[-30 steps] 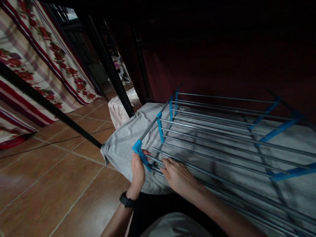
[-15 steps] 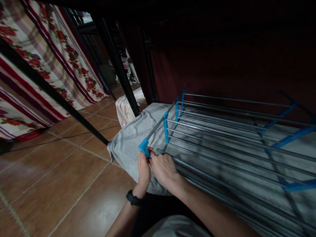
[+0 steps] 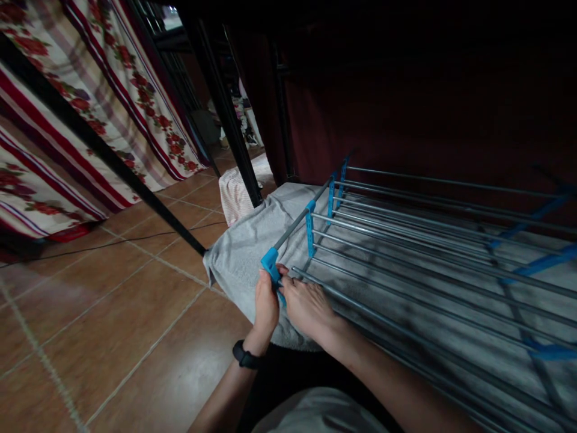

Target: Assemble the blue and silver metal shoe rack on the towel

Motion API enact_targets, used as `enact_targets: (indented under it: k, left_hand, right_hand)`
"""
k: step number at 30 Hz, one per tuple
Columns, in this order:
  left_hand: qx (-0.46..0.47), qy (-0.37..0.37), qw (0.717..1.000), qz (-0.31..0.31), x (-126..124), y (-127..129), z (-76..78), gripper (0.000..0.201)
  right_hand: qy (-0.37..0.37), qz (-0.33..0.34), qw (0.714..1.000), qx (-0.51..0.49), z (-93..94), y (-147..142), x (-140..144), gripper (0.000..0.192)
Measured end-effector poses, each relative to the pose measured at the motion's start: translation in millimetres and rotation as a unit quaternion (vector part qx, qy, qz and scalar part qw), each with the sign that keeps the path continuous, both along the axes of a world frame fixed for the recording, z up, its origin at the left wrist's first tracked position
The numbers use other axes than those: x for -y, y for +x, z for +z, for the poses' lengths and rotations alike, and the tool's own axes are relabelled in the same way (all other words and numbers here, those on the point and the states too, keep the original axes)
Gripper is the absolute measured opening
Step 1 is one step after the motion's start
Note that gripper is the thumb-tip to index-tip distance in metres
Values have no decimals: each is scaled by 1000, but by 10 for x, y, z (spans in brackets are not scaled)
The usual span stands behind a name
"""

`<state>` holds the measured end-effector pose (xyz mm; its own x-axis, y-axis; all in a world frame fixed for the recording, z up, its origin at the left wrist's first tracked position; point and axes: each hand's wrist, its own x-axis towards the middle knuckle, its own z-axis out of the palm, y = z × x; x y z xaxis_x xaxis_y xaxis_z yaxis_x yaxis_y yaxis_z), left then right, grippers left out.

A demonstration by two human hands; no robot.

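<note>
A folded clothes drying rack [image 3: 406,240] of grey metal rods with blue plastic joints lies flat on a grey towel [image 3: 238,252]. My left hand [image 3: 265,307], with a black watch on its wrist, grips the blue corner joint [image 3: 271,264] at the rack's near left corner. My right hand [image 3: 306,304] is pressed against the same joint from the right, its fingers on the end of a rod. Both hands touch each other at the corner.
Brown tiled floor [image 3: 103,313] stretches to the left, crossed by a thin black cable. Black metal posts [image 3: 225,102] rise behind the towel. Floral red-and-white fabric [image 3: 90,108] hangs at the upper left. A pale striped cloth [image 3: 237,189] lies beyond the towel.
My right hand has slid left along the rods to the blue corner joint and now meets my left hand. The view has shifted slightly left.
</note>
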<state>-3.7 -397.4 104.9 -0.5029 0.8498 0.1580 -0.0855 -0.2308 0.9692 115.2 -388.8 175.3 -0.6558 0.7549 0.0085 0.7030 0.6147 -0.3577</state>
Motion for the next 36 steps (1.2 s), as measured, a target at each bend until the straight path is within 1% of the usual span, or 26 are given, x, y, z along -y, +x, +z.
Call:
enact_targets:
  k: [4,7,10,13,17,21,25,27,29,31,33,34,36]
  left_hand:
    - [14,29,999,-22,3,23,23,64]
    - [29,32,999,-32,2,53,47,64]
    - [41,26,998,-36,-2,71,53,64]
    - [43,25,998,-40,-6,66,24,63]
    - [45,10,998,-30,-6,50,-27,62]
    - [41,4,999,-18,1,58,-18,64]
    - [36,3,999,-20,16,68,16,65]
    - [35,2,999,-23,24,50,21,65]
    - [25,4,1000,-16,28,10,32,65]
    - [6,8,1000,0,20,-44,69,65]
    - [2,21,1000,12,-5,-95,145,65]
    - [8,32,999,11,-22,-114,195,64]
    - [23,52,998,-5,-62,-131,301,60]
  right_hand:
    - [-38,12,999,-20,-4,0,-44,33]
    - [-53,10,998,-10,-28,-15,-58,33]
    - [-49,9,999,3,-45,-34,-45,34]
    - [-35,12,999,8,-40,-46,-34,38]
    - [-65,12,998,6,-10,-54,-68,36]
    - [-77,8,997,2,7,-70,-112,36]
    - [-58,3,998,20,34,-74,-56,37]
    - [-29,-7,999,30,73,-34,20,39]
    - [10,-18,1000,19,122,53,94,40]
    - [54,-35,998,4,163,179,126,39]
    - [81,-71,994,19,175,305,91,38]
    - [78,-89,992,34,168,353,50,37]
    - [29,-105,992,57,139,402,-55,36]
